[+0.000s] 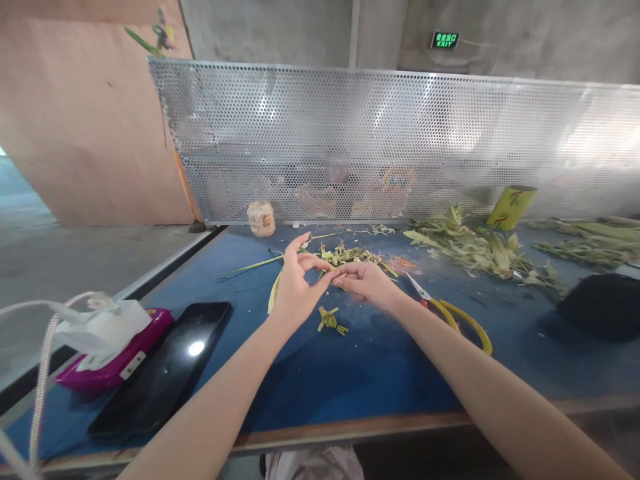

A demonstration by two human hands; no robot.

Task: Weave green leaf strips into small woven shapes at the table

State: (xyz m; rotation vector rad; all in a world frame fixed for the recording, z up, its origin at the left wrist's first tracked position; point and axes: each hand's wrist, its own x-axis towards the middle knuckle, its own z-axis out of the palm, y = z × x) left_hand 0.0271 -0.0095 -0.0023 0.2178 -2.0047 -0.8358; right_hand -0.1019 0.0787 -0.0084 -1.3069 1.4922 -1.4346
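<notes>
— Blue tabletop (380, 387), under inspection. Condition of the grip at centre?

— Left hand (295, 283): thumb and one finger closed to a pinch, at least one other finger raised. Right hand (369, 283): fingers curled, tips closed against the thumb. Held between both sets of fingertips, above mid-tabletop: one small yellowish piece (334, 270), mostly hidden; exact form impossible to tell.

— And about the hands?

— On the near side: a small knotted green piece (330, 320). Just beyond: a heap of plant scraps (350, 255). Right of the right hand: scissors (441, 311) with yellow handles, tips toward the far left.

— Far side?

— To the right, a pile of pale green husks (475, 245), with a tilted yellow-green can (510, 208) just beyond. Left of centre, a pale jar (261, 219), upright, before a perforated metal panel (300, 120).

— Near left?

— Black phone (165, 370), lying flat beside a magenta power strip (97, 380) with a white adapter (110, 330) on top.
</notes>
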